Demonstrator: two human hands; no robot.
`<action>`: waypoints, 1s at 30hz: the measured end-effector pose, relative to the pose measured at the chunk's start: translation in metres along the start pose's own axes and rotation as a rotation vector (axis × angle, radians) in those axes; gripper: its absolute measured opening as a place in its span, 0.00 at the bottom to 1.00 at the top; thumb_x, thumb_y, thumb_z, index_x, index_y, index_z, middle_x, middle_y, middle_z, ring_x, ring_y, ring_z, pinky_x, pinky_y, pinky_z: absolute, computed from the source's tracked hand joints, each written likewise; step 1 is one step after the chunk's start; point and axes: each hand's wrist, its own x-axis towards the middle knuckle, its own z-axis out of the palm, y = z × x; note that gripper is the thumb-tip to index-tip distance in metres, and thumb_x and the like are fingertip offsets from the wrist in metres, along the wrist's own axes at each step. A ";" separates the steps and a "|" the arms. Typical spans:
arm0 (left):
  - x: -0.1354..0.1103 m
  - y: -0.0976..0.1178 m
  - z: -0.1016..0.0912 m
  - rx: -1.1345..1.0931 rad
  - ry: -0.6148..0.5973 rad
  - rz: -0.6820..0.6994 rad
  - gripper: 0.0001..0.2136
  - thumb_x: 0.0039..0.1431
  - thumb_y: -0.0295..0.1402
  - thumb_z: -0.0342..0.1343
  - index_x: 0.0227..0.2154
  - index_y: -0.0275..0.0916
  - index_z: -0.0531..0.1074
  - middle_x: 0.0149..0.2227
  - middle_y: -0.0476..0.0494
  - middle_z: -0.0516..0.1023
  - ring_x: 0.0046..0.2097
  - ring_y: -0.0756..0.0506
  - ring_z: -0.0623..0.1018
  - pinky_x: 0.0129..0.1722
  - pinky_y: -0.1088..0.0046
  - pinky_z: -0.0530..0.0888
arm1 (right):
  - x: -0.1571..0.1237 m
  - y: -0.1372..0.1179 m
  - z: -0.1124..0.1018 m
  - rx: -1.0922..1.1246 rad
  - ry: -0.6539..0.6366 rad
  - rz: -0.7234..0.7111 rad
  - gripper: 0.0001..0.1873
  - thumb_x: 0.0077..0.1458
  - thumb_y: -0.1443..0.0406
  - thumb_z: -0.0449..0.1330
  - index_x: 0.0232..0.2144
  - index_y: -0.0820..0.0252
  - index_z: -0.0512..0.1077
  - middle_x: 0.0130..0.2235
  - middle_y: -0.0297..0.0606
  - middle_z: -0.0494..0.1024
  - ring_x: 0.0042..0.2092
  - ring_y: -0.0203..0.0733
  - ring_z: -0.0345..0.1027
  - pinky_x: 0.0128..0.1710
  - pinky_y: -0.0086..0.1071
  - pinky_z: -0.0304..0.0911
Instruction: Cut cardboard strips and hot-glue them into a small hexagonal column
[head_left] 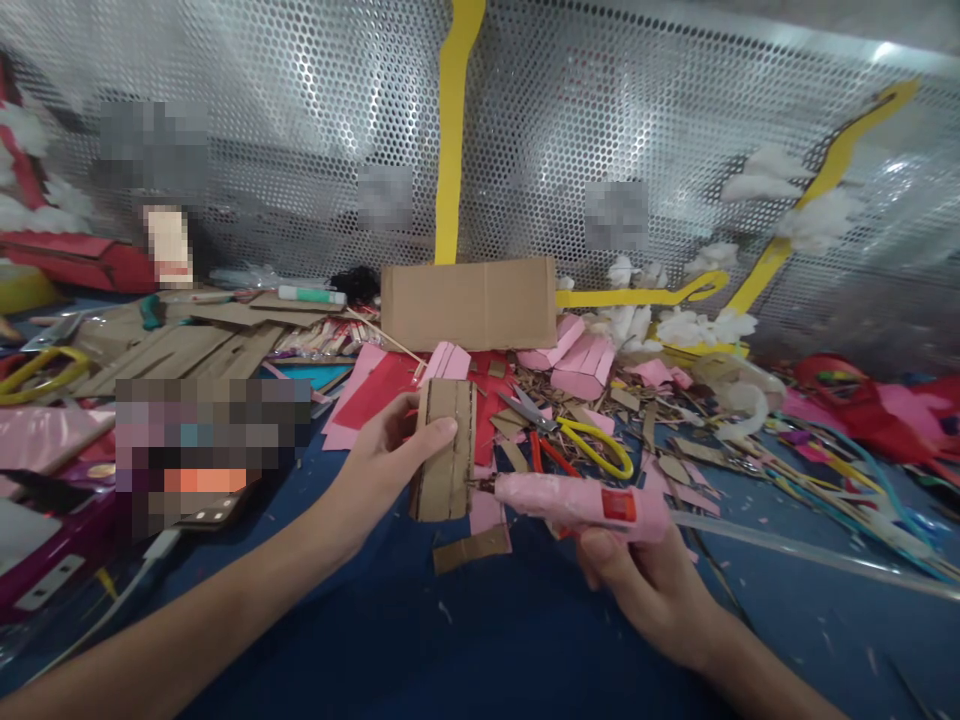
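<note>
My left hand (pixel 405 440) is closed around the side of a folded cardboard piece (pixel 448 470), thumb pressed on its front face. Dark crease lines run down the piece. In my right hand (pixel 645 580) is a pink-wrapped hot glue gun (pixel 577 500) with a red window in its side. The gun's nozzle points left and comes up against, or very near, the cardboard's right edge; whether they touch I cannot tell. A long clear glue stick (pixel 817 555) trails out of the gun's back to the right. Below lies a small cardboard strip (pixel 471 548).
Yellow-and-red-handled scissors (pixel 574 435) lie open behind the gun among cardboard scraps. A cardboard panel (pixel 469 305) stands at the back by a perforated metal wall (pixel 540 120). Pink folded shapes (pixel 583 366), red paper (pixel 382 408) and flat cardboard (pixel 180 350) surround the blue table (pixel 360 640).
</note>
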 end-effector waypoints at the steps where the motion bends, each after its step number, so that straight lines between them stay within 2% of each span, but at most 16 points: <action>1: 0.000 0.000 0.000 0.005 0.001 0.003 0.25 0.53 0.48 0.71 0.50 0.41 0.76 0.46 0.39 0.84 0.45 0.38 0.84 0.43 0.62 0.81 | 0.000 0.000 0.000 0.002 0.001 0.016 0.25 0.73 0.53 0.52 0.24 0.56 0.67 0.18 0.31 0.68 0.20 0.36 0.61 0.19 0.29 0.58; 5: -0.001 0.002 0.001 0.006 -0.008 -0.004 0.23 0.54 0.47 0.71 0.48 0.41 0.76 0.47 0.39 0.84 0.48 0.37 0.83 0.43 0.64 0.81 | -0.001 0.001 0.001 0.039 0.016 0.038 0.27 0.75 0.52 0.50 0.24 0.56 0.67 0.18 0.31 0.68 0.19 0.35 0.62 0.18 0.28 0.57; 11: -0.001 0.001 0.001 -0.027 -0.030 -0.016 0.25 0.54 0.48 0.71 0.50 0.41 0.75 0.47 0.41 0.82 0.46 0.39 0.82 0.44 0.64 0.81 | -0.002 0.001 0.000 0.008 0.005 -0.028 0.29 0.75 0.49 0.49 0.25 0.57 0.68 0.18 0.32 0.70 0.20 0.35 0.64 0.20 0.28 0.63; 17: -0.003 0.002 0.002 0.000 -0.098 0.001 0.24 0.57 0.48 0.69 0.53 0.42 0.75 0.49 0.39 0.83 0.48 0.38 0.82 0.45 0.63 0.81 | -0.002 0.004 0.002 0.027 0.012 0.054 0.31 0.75 0.49 0.48 0.22 0.57 0.67 0.17 0.32 0.69 0.18 0.34 0.62 0.17 0.26 0.58; 21: -0.003 0.004 0.002 0.014 -0.119 -0.005 0.24 0.57 0.49 0.69 0.52 0.42 0.75 0.50 0.38 0.83 0.48 0.37 0.82 0.43 0.65 0.80 | -0.001 0.003 0.001 0.062 0.040 0.032 0.32 0.75 0.50 0.48 0.22 0.58 0.70 0.17 0.32 0.70 0.18 0.33 0.62 0.18 0.26 0.59; 25: -0.003 0.002 0.002 0.014 -0.106 -0.004 0.24 0.56 0.49 0.69 0.51 0.42 0.75 0.49 0.38 0.84 0.47 0.38 0.83 0.43 0.64 0.80 | -0.001 0.002 0.000 0.077 0.003 0.017 0.31 0.75 0.48 0.48 0.25 0.59 0.72 0.18 0.32 0.71 0.19 0.34 0.64 0.19 0.26 0.61; 30: -0.003 -0.001 0.001 0.012 -0.143 -0.003 0.22 0.57 0.49 0.69 0.50 0.43 0.76 0.48 0.39 0.85 0.49 0.38 0.83 0.45 0.65 0.80 | 0.000 0.001 0.001 0.119 0.006 0.063 0.29 0.74 0.49 0.50 0.25 0.58 0.71 0.17 0.32 0.70 0.19 0.34 0.63 0.18 0.26 0.58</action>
